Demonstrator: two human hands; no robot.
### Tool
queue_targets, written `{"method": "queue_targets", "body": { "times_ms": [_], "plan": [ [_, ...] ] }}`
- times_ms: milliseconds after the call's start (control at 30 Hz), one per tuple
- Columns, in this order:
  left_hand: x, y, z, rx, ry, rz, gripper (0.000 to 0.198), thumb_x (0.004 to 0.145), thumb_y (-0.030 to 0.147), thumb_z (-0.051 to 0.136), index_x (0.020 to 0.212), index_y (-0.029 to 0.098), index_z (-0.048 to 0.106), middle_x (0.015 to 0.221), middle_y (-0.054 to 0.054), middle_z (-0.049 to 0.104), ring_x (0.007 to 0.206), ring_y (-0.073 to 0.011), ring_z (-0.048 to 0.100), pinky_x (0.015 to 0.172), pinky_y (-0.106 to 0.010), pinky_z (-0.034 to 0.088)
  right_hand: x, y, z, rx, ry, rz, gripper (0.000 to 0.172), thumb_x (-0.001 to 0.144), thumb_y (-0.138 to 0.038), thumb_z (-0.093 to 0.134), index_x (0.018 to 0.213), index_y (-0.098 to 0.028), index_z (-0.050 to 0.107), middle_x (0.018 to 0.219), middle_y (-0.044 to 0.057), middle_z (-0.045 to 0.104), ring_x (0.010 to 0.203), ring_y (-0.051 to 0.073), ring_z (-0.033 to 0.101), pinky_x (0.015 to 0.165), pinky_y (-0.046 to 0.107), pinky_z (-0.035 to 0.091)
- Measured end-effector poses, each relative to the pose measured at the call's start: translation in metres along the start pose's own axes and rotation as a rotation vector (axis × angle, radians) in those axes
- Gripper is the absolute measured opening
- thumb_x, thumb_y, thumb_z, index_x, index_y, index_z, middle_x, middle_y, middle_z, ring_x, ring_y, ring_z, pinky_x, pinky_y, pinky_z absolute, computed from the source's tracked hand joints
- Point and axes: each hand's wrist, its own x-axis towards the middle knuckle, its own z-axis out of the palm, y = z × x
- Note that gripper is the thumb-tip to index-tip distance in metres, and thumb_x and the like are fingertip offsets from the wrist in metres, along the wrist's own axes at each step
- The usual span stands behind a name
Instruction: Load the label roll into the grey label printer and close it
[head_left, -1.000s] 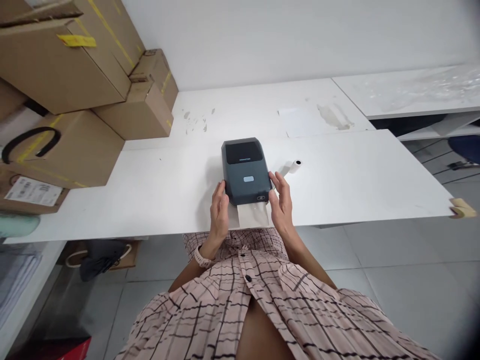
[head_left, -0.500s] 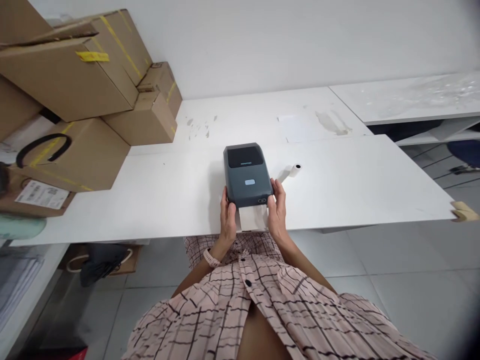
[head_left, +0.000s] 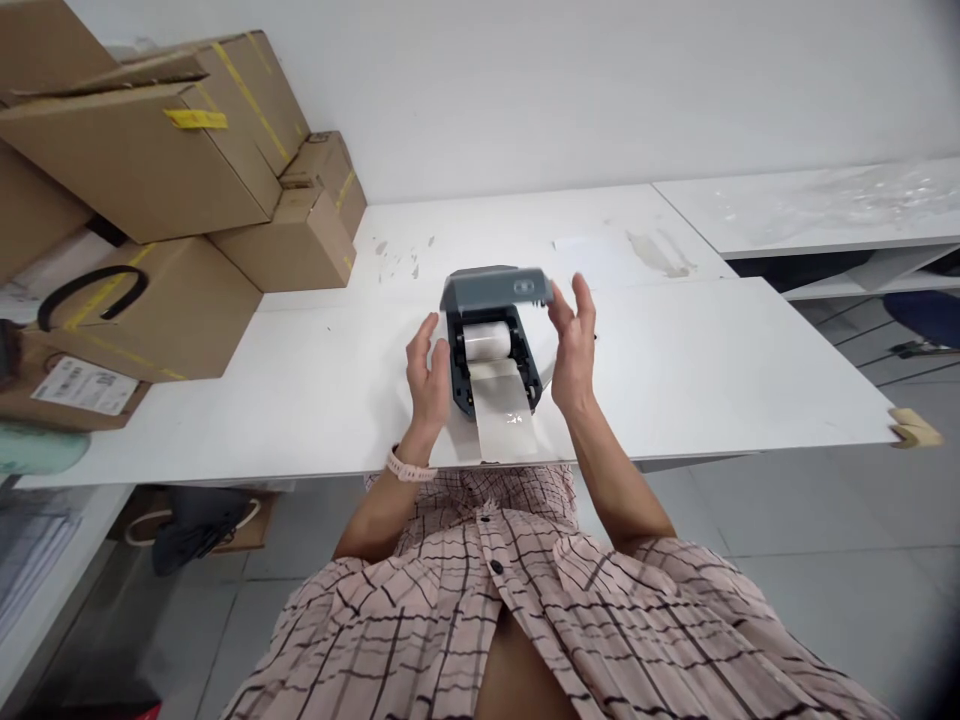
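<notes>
A dark grey label printer [head_left: 459,385] stands on the white table with its lid [head_left: 495,290] raised. Inside it lies a white paper roll [head_left: 487,341], and a strip of label paper [head_left: 504,412] runs from it over the front toward the table edge. My left hand [head_left: 429,380] is beside the printer's left side, fingers apart, holding nothing. At the right, my right hand [head_left: 574,345] has its fingers spread, with fingertips at the right corner of the raised lid.
Stacked cardboard boxes [head_left: 142,160] fill the table's left end. A pale sheet [head_left: 592,262] lies behind the printer to the right. Clear plastic [head_left: 885,195] covers part of the right-hand table. A cardboard corner guard [head_left: 915,428] sits on the near right corner.
The printer's lid has swung up, exposing the roll inside. Both hands have moved up and away from the printer's front corners, and their fingers have opened. The small roll is now mostly hidden behind my right hand.
</notes>
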Motion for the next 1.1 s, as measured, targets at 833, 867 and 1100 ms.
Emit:
{"method": "queue_targets", "body": {
  "times_ms": [833,867,1100],
  "plan": [
    [0.048,-0.029,0.014,0.661,-0.356,-0.358,0.045,0.088,0.027,0.051,0.131,0.024,0.064,0.116,-0.01,0.077,0.11,-0.0325,0.071,0.088,-0.04,0.051,0.094,0.035,0.057,-0.738,-1.11,-0.127,0.111,0.071,-0.024,0.08,0.166,-0.028,0.023,0.153,0.018,0.057,0.131,0.041,0.062,0.101,0.052,0.054],
    [0.047,-0.029,0.014,0.651,-0.356,-0.36,0.046,0.088,0.028,0.051,0.132,0.024,0.063,0.116,-0.01,0.077,0.109,-0.0322,0.071,0.089,-0.04,0.052,0.096,0.033,0.049,-0.649,-1.113,-0.132,0.113,0.069,-0.025,0.081,0.166,-0.029,0.024,0.155,0.016,0.055,0.132,0.04,0.061,0.102,0.052,0.054],
    [0.044,-0.029,0.013,0.615,-0.336,-0.356,0.052,0.088,0.029,0.051,0.139,0.021,0.06,0.118,-0.011,0.076,0.109,-0.0308,0.07,0.09,-0.039,0.052,0.121,0.012,-0.041,-0.05,-0.867,-0.07,0.115,0.065,-0.04,0.089,0.164,-0.03,0.031,0.156,0.01,0.053,0.129,0.032,0.061,0.109,0.047,0.051]
  ]
}}
